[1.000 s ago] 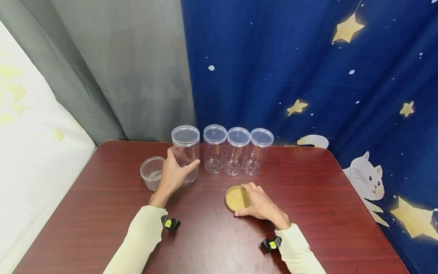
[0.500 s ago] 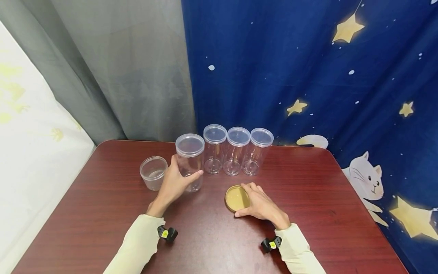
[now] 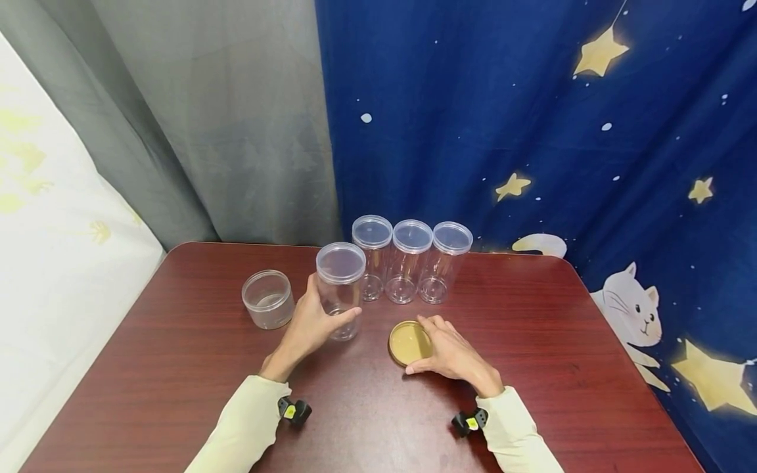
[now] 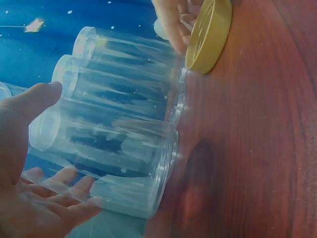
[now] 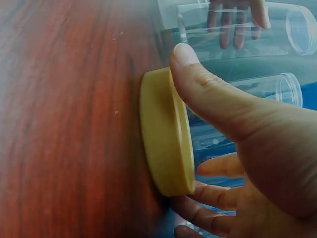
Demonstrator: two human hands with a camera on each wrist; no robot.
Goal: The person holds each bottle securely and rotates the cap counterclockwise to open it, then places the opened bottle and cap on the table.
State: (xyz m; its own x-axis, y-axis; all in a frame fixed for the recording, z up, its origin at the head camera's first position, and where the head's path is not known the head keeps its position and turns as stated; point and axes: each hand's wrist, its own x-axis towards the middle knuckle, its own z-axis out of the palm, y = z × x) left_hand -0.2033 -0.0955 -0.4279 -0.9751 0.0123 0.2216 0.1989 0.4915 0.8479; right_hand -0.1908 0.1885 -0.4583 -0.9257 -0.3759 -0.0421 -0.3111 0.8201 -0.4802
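Note:
My left hand (image 3: 310,328) grips a tall clear plastic jar (image 3: 338,292) with a translucent lid, thumb on the near side and fingers round the far side. The jar stands upright; whether its base touches the table I cannot tell. My right hand (image 3: 454,351) holds a shallow round gold lid (image 3: 408,343) by its rim, between thumb and fingers. In the right wrist view the gold lid (image 5: 166,134) lies on the table, hollow side up, with the thumb at its edge and some fingers partly behind it.
Three more lidded clear jars (image 3: 403,269) stand in a row at the back middle of the brown table (image 3: 532,341). A short, wide clear tub (image 3: 269,301) sits to the left of my left hand. Grey and blue curtains (image 3: 414,131) hang behind the table.
My left hand has brought the tall jar toward me and to the right, away from the short tub and in front of the leftmost jar of the row. My right hand has stayed at the gold lid.

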